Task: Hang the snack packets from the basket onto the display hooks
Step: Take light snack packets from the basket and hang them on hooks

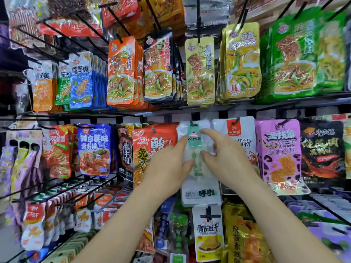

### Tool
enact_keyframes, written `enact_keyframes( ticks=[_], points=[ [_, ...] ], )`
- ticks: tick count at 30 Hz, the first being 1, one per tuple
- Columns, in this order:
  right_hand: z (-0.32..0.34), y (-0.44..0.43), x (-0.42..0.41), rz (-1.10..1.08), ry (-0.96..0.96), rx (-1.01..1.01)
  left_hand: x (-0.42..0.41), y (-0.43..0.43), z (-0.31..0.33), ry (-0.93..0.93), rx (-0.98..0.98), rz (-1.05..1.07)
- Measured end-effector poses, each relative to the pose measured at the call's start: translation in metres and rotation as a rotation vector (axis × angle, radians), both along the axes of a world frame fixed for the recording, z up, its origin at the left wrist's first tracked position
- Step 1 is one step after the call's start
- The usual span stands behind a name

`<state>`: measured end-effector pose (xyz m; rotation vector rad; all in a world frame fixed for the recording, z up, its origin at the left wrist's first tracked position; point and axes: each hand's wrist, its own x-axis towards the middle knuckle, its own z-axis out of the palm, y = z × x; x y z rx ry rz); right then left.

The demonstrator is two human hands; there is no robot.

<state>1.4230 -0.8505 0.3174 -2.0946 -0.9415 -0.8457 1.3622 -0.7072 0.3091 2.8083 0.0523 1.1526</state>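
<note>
A white snack packet with a pale green label (197, 160) hangs on a black display hook (192, 122) in the middle row of the rack. My left hand (167, 168) touches the packet's left edge with straightened fingers. My right hand (222, 158) is at its right side, index finger extended toward the top label and thumb against the packet's front. Neither hand visibly grips it. The basket is out of view.
Rows of hooks full of snack packets surround it: a red packet (150, 149) at left, a white packet with a red label (235, 133) and a pink one (279, 154) at right. Orange, black, yellow and green packets hang above (200, 71).
</note>
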Motion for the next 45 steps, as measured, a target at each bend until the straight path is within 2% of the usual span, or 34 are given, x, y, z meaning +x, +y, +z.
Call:
enact_keyframes(
  ticks=[6, 11, 15, 18, 19, 21, 23, 25, 31, 36, 41, 45],
  points=[
    [0.002, -0.004, 0.01, 0.03, 0.066, 0.023, -0.007, 0.0, -0.009, 0.003, 0.098, 0.119],
    [0.001, -0.001, 0.01, -0.015, 0.09, -0.028, 0.004, 0.0, -0.016, -0.158, 0.479, 0.124],
    [0.0, -0.006, 0.007, -0.123, 0.051, -0.12, 0.016, 0.002, -0.009, -0.088, 0.563, 0.208],
    [0.001, -0.006, 0.007, -0.111, 0.062, -0.056, 0.02, -0.001, -0.001, -0.025, 0.623, 0.224],
    [0.003, -0.005, 0.008, -0.026, 0.138, 0.012, 0.023, 0.0, 0.0, -0.023, 0.62, 0.221],
    [0.006, -0.003, 0.007, 0.232, 0.41, 0.214, 0.027, 0.002, 0.005, -0.012, 0.601, 0.26],
    [0.009, -0.001, 0.007, 0.422, 0.663, 0.333, 0.031, 0.005, 0.007, 0.01, 0.588, 0.299],
    [0.011, 0.0, 0.01, 0.508, 0.733, 0.362, 0.036, 0.008, 0.008, 0.026, 0.583, 0.312],
    [0.007, 0.013, 0.026, 0.555, 0.755, 0.306, 0.042, 0.006, 0.008, 0.051, 0.651, 0.342],
    [0.001, 0.018, 0.034, 0.419, 0.597, 0.182, 0.028, 0.004, 0.007, -0.07, 0.62, 0.137],
    [-0.007, 0.013, 0.027, 0.373, 0.506, 0.102, -0.006, 0.015, -0.012, -0.285, 0.373, -0.12],
    [-0.011, 0.004, 0.002, 0.458, 0.613, 0.264, -0.033, 0.018, -0.026, -0.261, 0.136, -0.224]
  ],
)
